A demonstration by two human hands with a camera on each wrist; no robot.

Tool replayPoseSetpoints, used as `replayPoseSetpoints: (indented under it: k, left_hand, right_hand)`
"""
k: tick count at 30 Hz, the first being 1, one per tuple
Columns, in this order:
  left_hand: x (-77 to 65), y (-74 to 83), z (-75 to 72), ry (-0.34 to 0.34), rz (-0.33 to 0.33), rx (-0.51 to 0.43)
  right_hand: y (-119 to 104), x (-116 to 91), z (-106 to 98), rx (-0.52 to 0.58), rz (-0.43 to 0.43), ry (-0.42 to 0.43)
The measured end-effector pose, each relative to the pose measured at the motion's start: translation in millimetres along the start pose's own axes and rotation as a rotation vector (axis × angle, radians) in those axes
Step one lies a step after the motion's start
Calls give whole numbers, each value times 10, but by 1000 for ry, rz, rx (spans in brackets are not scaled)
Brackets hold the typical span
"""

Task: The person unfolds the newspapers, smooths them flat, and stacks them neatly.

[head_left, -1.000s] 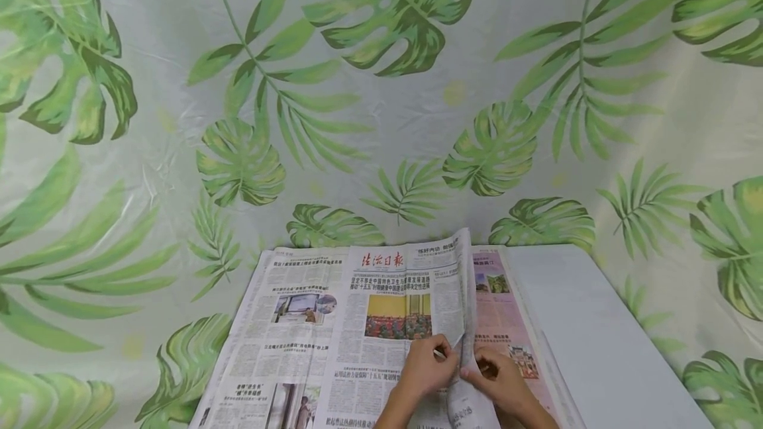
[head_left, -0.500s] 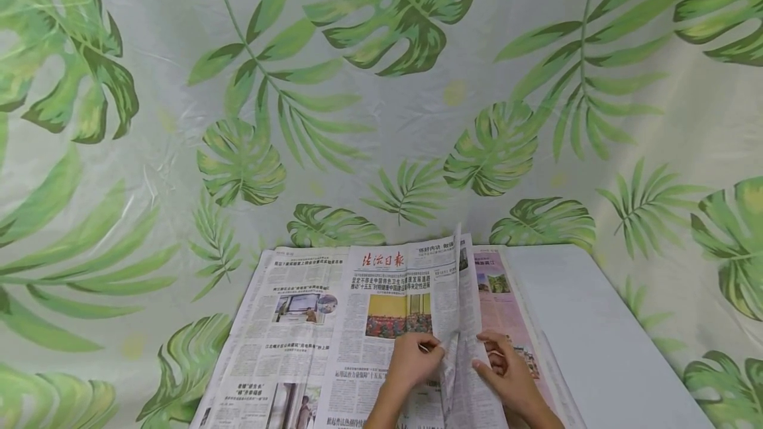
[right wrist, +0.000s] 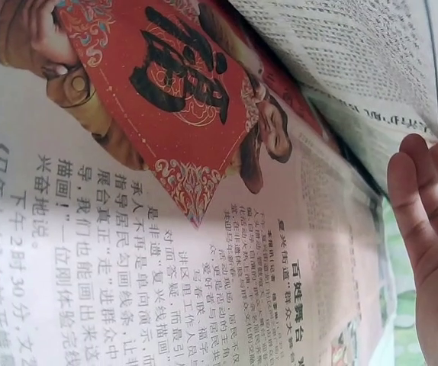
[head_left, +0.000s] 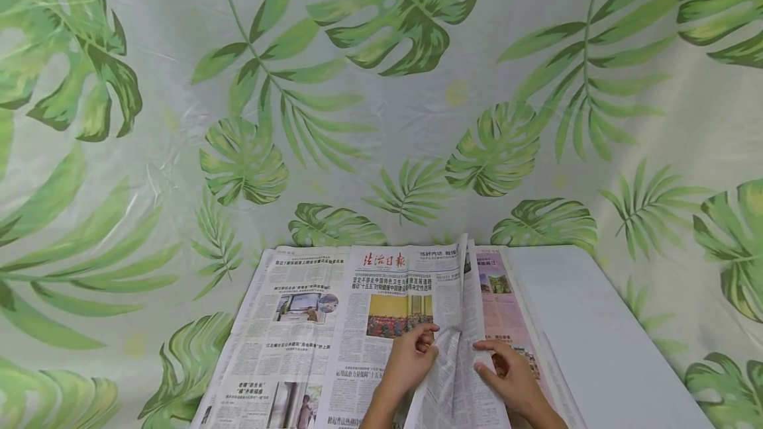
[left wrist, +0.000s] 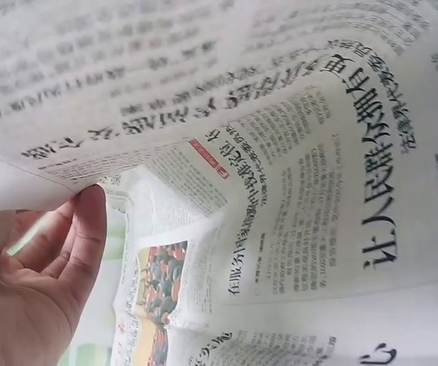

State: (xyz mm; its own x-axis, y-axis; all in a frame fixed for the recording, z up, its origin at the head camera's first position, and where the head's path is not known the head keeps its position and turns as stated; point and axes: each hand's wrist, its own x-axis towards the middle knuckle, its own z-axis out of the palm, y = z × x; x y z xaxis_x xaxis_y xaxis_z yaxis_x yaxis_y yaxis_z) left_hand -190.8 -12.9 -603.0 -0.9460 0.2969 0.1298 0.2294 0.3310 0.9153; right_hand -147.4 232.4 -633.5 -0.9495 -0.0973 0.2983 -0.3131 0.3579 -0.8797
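A newspaper (head_left: pixel 390 283) with a red masthead lies open in the head view. My left hand (head_left: pixel 411 359) pinches the right edge of its upper sheet, which is lifted and bent back to the left. In the left wrist view, the left hand (left wrist: pixel 47 274) has a fingertip against that sheet's edge. The right hand (head_left: pixel 507 373) holds the right edge of the sheet beneath between thumb and fingers. Seen from the right wrist, the fingers of the right hand (right wrist: pixel 436 221) touch a raised sheet; the thumb's contact is hidden there.
Another newspaper page (head_left: pixel 292 336) extends to the left. Under the right side lies a pink page (head_left: pixel 503 310), with a red diamond-shaped picture (right wrist: pixel 181 84) on it. A white tabletop (head_left: pixel 614 343) shows at right. Leaf-patterned cloth (head_left: pixel 381 118) hangs behind.
The hands have moved apart. My left hand has drawn the upper sheet's edge leftward, bending it back, and the sheet beneath now shows between the hands. The right hand has shifted slightly right.
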Motion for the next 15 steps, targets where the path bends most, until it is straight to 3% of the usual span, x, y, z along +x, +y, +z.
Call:
replayPoseSetpoints:
  k: [8, 15]
  left_hand:
    - [-44, -50, -55, -35, 84, 65]
    - [-76, -96, -153, -73, 95, 79]
  right_hand:
    - [20, -29, -6, -23, -46, -9]
    - [48, -42, -27, -58, -66, 2]
